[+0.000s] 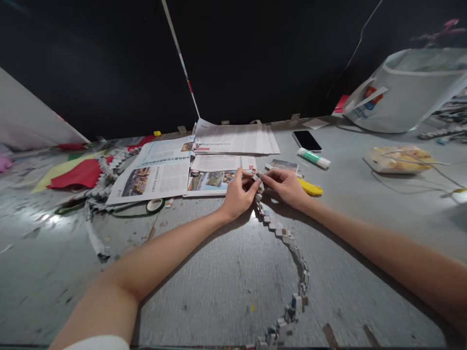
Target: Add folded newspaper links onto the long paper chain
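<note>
A zigzag chain of folded newspaper strips [285, 234] curves across the grey table from its front edge up to my hands. My left hand [239, 195] pinches the chain's far end between thumb and fingers. Against the same end, from the right, press the closed fingertips of my right hand [284, 186]. Fingers cover part of the small folded piece there. Just beyond my hands lie newspaper sheets with colour photos [207, 181]. A yellow-handled tool [311, 187], perhaps a cutter, rests partly behind my right hand.
A glue stick [314, 158] and a phone [307, 141] lie at the back right, near a yellow packet with a cable [399, 159]. A white bag [408, 95] stands farther right. On the left are a tape roll [155, 206], red paper [78, 175] and more folded chain [109, 170].
</note>
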{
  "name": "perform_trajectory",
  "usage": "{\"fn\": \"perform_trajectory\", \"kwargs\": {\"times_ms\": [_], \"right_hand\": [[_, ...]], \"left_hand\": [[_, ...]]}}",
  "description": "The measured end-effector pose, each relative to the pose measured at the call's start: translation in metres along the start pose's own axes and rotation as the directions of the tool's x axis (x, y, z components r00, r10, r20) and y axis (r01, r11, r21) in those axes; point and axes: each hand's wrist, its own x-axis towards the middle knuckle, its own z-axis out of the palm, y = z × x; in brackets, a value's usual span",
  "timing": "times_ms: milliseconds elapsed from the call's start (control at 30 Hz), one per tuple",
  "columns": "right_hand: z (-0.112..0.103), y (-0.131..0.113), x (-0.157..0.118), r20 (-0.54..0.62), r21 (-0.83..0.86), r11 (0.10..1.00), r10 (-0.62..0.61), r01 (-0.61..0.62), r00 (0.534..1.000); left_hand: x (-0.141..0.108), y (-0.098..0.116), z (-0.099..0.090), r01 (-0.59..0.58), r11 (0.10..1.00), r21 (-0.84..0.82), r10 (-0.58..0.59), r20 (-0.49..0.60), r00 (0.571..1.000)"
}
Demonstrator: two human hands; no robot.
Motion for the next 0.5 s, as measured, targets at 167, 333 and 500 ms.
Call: {"fn": "perform_trajectory", "kwargs": {"times_ms": [167, 333, 500], "right_hand": [[0.000, -0.003, -0.001, -0.047, 0.007, 0.999, -0.049, 0.049, 0.998], [0.002, -0.005, -0.003, -0.097, -0.001, 0.998, -0.069, 0.069, 0.993], [0.003, -0.004, -0.004, -0.091, 0.018, 0.995, -0.095, 0.097, 0.991]], "left_hand": [[0.001, -0.005, 0.001, -0.002, 0.998, -0.065, 0.001, -0.025, 1.000], [-0.002, 0.001, 0.002, -0.019, 0.998, -0.062, 0.016, -0.055, 0.998], [-0.004, 0.006, 0.002, -0.096, 0.995, 0.022, 0.097, -0.048, 0.994]]}}
